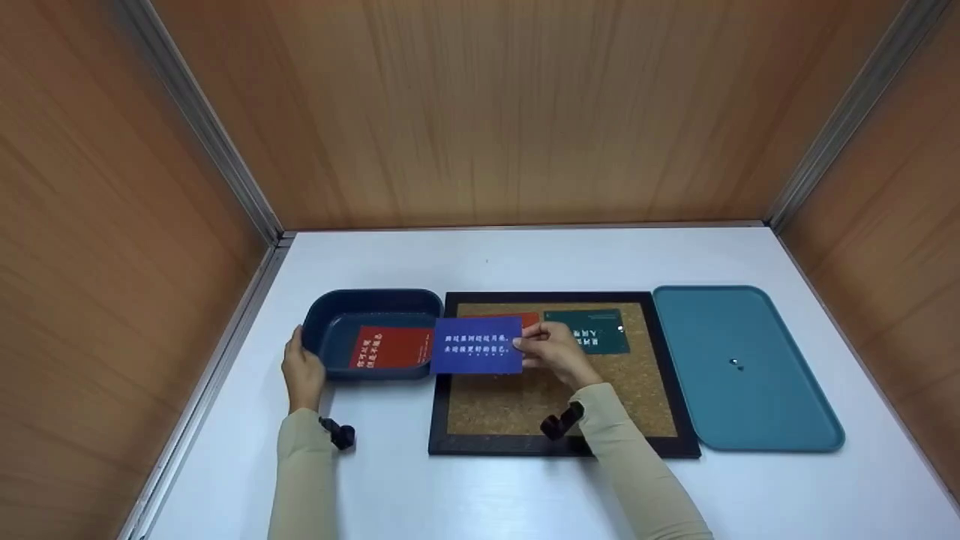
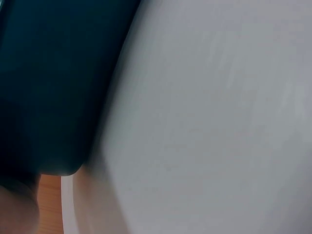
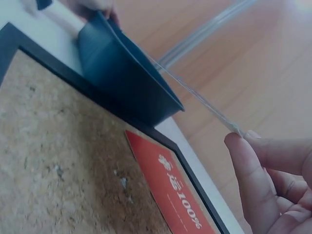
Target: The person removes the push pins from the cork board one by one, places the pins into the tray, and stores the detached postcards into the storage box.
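Note:
My right hand [image 1: 559, 352] pinches a blue-violet card [image 1: 478, 345] with white writing by its right edge, between thumb and fingers. In the right wrist view this card is nearly edge-on, above the board. The card hangs over the right rim of a dark blue bin [image 1: 341, 373] and the left part of a framed cork board [image 1: 495, 412]. My left hand [image 1: 303, 375] holds the bin's left wall. A red card [image 1: 390, 347] lies inside the bin. On the board are a partly covered red card [image 3: 170, 187] and a green card [image 1: 600, 334] with a pin.
A teal tray [image 1: 757, 409] stands against the board's right side, with a few small shiny pins [image 1: 735, 363] on it. White table [image 1: 390, 480] surrounds these things. Wooden panels [image 1: 517, 112] rise behind and at both sides.

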`<state>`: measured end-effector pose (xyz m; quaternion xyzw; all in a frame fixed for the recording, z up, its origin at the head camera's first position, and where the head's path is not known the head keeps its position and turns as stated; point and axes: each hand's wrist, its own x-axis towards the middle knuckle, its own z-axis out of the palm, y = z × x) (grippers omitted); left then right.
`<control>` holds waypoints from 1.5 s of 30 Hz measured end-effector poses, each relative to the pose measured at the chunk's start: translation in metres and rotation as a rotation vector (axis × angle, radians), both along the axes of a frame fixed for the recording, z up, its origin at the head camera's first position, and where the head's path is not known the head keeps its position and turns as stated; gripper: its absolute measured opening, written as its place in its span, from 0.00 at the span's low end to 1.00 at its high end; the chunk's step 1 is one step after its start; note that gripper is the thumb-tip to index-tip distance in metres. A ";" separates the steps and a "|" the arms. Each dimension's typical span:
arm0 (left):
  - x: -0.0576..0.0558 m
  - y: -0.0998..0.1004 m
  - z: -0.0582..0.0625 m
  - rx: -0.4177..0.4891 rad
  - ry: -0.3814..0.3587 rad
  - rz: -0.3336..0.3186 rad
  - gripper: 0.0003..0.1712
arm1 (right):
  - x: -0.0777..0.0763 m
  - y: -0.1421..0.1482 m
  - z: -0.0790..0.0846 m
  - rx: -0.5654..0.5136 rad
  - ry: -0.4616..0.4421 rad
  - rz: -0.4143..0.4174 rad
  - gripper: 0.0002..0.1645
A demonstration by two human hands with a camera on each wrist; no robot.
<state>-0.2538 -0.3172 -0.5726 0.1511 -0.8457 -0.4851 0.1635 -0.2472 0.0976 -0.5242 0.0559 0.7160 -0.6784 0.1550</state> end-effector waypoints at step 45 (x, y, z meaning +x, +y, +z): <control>0.000 0.004 -0.003 0.028 -0.002 0.008 0.29 | -0.026 -0.088 0.009 0.003 0.019 -0.017 0.13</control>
